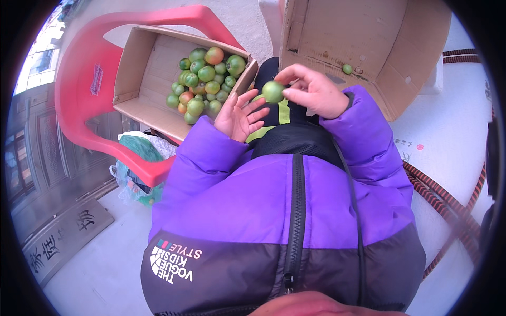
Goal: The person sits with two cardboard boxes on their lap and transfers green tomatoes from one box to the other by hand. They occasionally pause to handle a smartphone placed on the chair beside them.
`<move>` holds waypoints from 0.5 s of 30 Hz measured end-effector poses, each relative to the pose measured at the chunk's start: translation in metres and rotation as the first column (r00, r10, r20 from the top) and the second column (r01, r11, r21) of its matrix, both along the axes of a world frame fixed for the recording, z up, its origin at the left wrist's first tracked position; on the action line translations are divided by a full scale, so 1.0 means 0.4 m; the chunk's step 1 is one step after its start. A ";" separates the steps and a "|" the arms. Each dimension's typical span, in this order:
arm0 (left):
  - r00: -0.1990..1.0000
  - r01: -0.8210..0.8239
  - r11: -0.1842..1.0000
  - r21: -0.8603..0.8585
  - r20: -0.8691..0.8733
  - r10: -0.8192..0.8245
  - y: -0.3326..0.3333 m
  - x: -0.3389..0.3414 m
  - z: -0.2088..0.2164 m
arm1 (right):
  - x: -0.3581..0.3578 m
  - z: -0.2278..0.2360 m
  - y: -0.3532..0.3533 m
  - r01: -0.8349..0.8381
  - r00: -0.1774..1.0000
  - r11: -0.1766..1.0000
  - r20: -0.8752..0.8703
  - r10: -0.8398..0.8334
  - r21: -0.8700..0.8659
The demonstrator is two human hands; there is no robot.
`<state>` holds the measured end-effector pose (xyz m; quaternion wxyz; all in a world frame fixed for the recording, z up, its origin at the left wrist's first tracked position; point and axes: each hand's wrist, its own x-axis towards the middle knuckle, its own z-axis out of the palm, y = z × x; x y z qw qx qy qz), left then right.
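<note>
Between the thumb and fingers of my right hand [316, 94] is a green tomato [273, 91], held above my lap. My left hand [241, 116] is just left of it, palm up with the fingers spread and nothing in it. To the left, a cardboard box [150, 68] holds a heap of tomatoes [206, 84], mostly green with a few turning orange. On the right stands a larger cardboard box [337, 31], tilted, with one small green tomato [347, 69] against its lower inner side.
The left box rests on a red plastic chair [74, 89]. Beside that chair is a plastic bag [139, 152] with green contents. Striped black and red-brown cords or tubes [443, 197] run across the pale floor at the right. A plaque [68, 234] is at the lower left.
</note>
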<state>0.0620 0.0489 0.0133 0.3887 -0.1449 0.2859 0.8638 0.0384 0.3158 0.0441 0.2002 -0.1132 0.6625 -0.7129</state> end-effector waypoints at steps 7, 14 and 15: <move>0.969 -0.244 0.961 0.127 0.057 0.239 -0.114 -0.018 -0.002 | -0.147 -0.202 0.172 0.333 0.939 0.598 -0.204 -0.275 0.729; 0.799 -0.582 0.800 -0.143 0.080 0.596 -0.221 -0.016 0.017 | -0.184 -0.382 0.279 0.160 0.954 -0.001 -0.155 -0.256 0.987; 0.828 -0.549 0.829 -0.109 0.066 0.557 -0.217 -0.011 0.019 | -0.176 -0.383 0.280 0.173 0.959 0.019 -0.164 -0.230 0.985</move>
